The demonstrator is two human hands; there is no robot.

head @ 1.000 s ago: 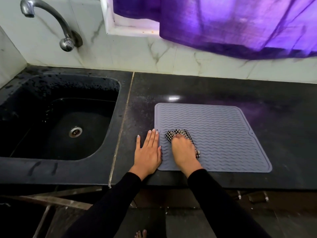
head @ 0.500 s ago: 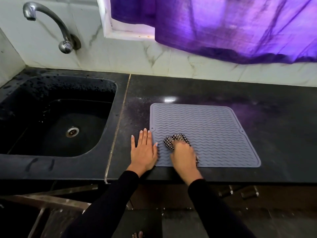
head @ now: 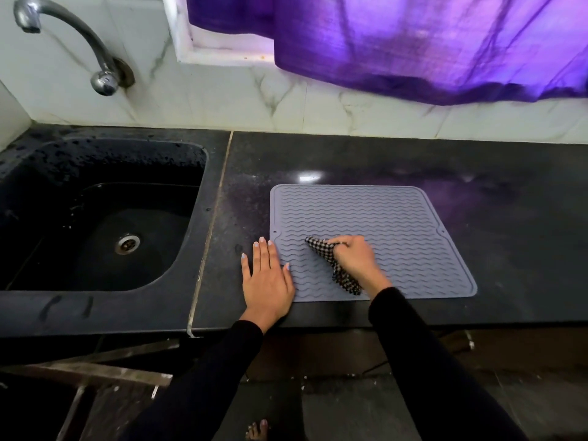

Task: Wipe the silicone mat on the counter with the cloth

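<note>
Part of the cloth (head: 334, 262) under the right hand (head: 356, 259); curtain (head: 413, 43) cut off at top.

Counter (head: 509, 249) right of mat (head: 397, 224) free; sink (head: 105, 218) drops off left.

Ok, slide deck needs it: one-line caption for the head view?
Right hand wipes grey ridged silicone mat with checked cloth; left hand steadies its edge.
</note>
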